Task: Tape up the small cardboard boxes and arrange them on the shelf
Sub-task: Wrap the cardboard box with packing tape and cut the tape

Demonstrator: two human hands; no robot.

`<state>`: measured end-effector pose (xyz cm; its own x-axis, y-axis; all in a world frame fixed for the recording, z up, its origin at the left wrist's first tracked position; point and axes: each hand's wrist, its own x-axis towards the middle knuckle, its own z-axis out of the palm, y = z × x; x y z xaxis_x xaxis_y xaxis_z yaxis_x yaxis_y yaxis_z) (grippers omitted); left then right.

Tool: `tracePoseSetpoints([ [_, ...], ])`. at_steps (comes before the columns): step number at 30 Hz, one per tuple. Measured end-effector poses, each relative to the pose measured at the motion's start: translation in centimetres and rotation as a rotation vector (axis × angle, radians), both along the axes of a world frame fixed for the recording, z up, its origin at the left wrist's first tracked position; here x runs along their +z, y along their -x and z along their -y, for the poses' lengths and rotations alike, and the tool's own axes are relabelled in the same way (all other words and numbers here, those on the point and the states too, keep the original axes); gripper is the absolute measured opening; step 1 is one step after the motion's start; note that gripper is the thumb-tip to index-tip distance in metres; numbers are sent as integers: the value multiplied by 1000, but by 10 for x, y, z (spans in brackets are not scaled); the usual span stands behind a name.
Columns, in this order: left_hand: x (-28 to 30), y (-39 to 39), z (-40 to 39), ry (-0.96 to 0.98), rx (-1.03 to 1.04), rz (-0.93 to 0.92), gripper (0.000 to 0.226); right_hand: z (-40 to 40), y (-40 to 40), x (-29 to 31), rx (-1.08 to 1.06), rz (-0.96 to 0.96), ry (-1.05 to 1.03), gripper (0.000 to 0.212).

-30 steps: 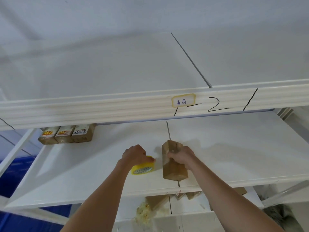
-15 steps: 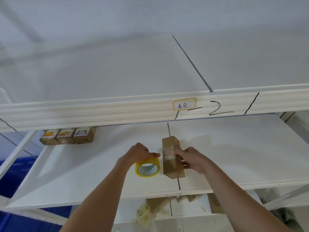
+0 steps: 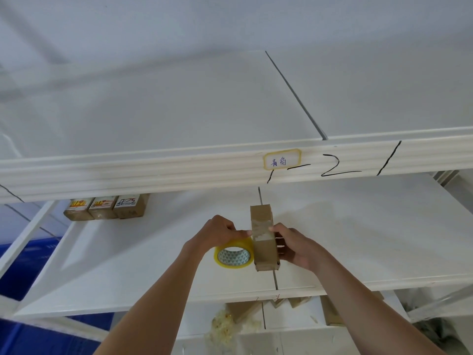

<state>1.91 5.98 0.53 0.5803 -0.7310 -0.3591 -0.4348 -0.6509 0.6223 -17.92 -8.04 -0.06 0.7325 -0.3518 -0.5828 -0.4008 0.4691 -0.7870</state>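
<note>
A small brown cardboard box [image 3: 265, 248] stands on the white shelf [image 3: 128, 265], with a strip of clear tape across its top face. My right hand [image 3: 294, 245] holds the box from its right side, thumb on the taped top. My left hand [image 3: 217, 233] grips a yellow tape roll [image 3: 234, 255] pressed against the box's left side, its fingertips reaching the box edge. Three taped boxes [image 3: 106, 207] with printed labels stand in a row at the shelf's back left.
An upper shelf's front beam [image 3: 153, 170] with a yellow label and handwritten marks hangs above the hands. Below the working shelf lie loose cardboard pieces [image 3: 245, 308] and crumpled tape scraps [image 3: 222, 326]. A blue surface [image 3: 28, 257] shows at the left.
The tape roll has moved right against the box. My right hand slid from the box's top to its right side, uncovering a taped top face.
</note>
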Motion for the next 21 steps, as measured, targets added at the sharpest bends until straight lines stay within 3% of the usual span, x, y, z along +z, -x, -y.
tracePoseSetpoints([
  [3, -3, 4, 1, 31, -4, 1, 56, -3, -4, 0, -9, 16, -23, 43],
  [7, 3, 11, 9, 14, -52, 79, 50, -11, -12, 4, 86, -26, 82, 68],
  [10, 7, 12, 14, 7, -83, 91, 47, -12, -12, -1, 70, -49, 104, 74],
  [14, 8, 7, 9, 14, -62, -43, 48, -5, -9, -8, -21, -58, 87, 66],
  [17, 11, -1, -1, -4, -120, -196, 31, 0, -5, -9, -26, -79, 71, 67],
  [21, 8, 1, 0, 23, -132, -175, 27, -6, -9, -6, 61, -140, 131, 80],
])
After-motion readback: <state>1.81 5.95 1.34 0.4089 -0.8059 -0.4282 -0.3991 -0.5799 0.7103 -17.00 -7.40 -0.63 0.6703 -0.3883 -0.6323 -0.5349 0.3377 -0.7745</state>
